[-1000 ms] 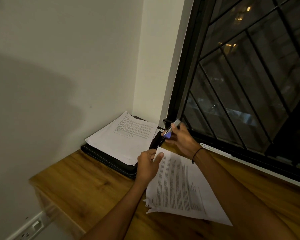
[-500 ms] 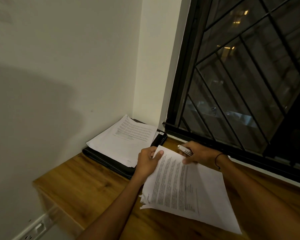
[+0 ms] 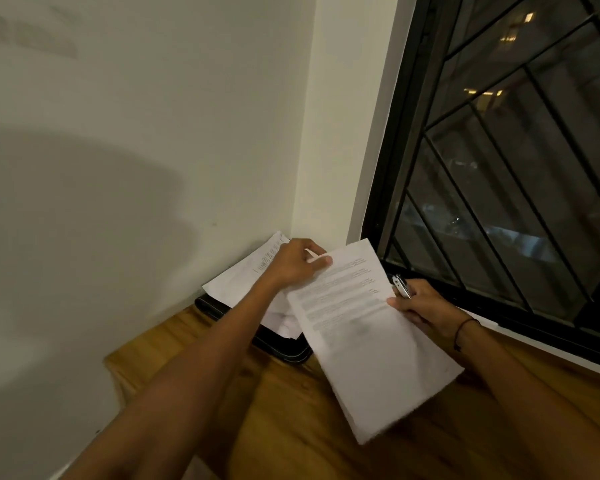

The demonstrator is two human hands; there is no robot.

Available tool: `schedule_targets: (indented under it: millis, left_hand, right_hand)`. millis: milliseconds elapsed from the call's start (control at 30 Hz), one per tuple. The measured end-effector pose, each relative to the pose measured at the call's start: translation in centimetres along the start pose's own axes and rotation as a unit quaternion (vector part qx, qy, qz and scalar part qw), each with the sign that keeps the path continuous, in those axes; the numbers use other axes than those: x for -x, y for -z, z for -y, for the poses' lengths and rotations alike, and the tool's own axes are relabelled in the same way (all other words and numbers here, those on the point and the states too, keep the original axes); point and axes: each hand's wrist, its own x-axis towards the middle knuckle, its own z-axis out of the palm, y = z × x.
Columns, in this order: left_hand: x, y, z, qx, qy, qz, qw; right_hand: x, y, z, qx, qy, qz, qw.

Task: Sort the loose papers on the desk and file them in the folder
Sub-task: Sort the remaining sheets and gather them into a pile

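Night shows beyond the barred window (image 3: 520, 174) as a person works at a wooden desk (image 3: 274, 420) set into the corner of a pale wall (image 3: 118, 150).

At the far corner of the desk, against the wall, lies a black folder (image 3: 278, 348), flat and shut as far as the dim light allows. A pile of printed papers (image 3: 243, 275) rests on top of the folder, its near edge ragged where several sheets overlap.

The left hand (image 3: 297, 263) reaches over that pile, fingers curled, thumb and forefinger pinching the top left corner of a sheaf (image 3: 364, 334) of white printed pages. The sheaf is lifted off the desk, tilted, its upper end near the window frame and its lower end hanging out over the wood nearer the person. It overlaps the folder's right end.

The right hand (image 3: 418, 301), just right of the folder and close under the window, grips the sheaf's right edge, thumb on top and fingers curled beneath. The same hand also holds a small metal tool (image 3: 400, 284) whose silver tip juts above the knuckles; motion blur makes it hard to identify, though it looks like a stapler. A dark band (image 3: 463, 329) circles the right wrist.

Both bare forearms stretch across the desk toward the folder.
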Motion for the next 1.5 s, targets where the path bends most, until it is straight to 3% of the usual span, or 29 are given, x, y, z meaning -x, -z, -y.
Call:
schedule_targets:
  millis: [133,267,433,700,867,967,1100,1300,1500]
  left_hand:
    - [-0.1,3.4,1.6,0.080,0.046,-0.030,0.995]
    - [0.7,5.0,3.2,0.171,0.167,0.035,0.970]
    - [0.8,5.6,5.7,0.160,0.202,0.023,0.966]
    - [-0.8,8.0,7.4,0.032,0.251,-0.036,0.967]
    - [-0.6,7.6,8.4,-0.138,0.277,0.029,0.951]
    - [-0.4,7.3,10.0,-0.194,0.280,0.029,0.940]
    - [0.1,6.7,10.4,-0.253,0.250,0.019,0.935]
    - [2.4,3.4,10.1,-0.293,0.219,-0.053,0.929]
    - [5.7,-0.2,8.7,-0.307,0.191,-0.074,0.930]
  right_hand:
    - [-1.4,-0.9,-0.2,-0.114,-0.054,-0.035,0.991]
    - [-3.4,-2.6,-0.1,-0.162,-0.103,-0.054,0.980]
    - [-5.7,-6.7,0.9,-0.206,-0.125,-0.060,0.969]
    - [-9.7,-12.8,0.9,-0.135,-0.142,-0.147,0.970]
    - [-10.0,-13.8,0.1,0.026,-0.125,-0.208,0.970]
    - [-10.1,-13.3,-0.4,0.041,-0.159,-0.230,0.959]
    - [-9.6,-12.5,-1.5,0.009,-0.173,-0.202,0.964]
    - [-8.3,-11.4,-2.1,0.028,-0.187,-0.232,0.954]
    - [-3.0,-7.9,-3.4,-0.005,-0.212,-0.181,0.960]
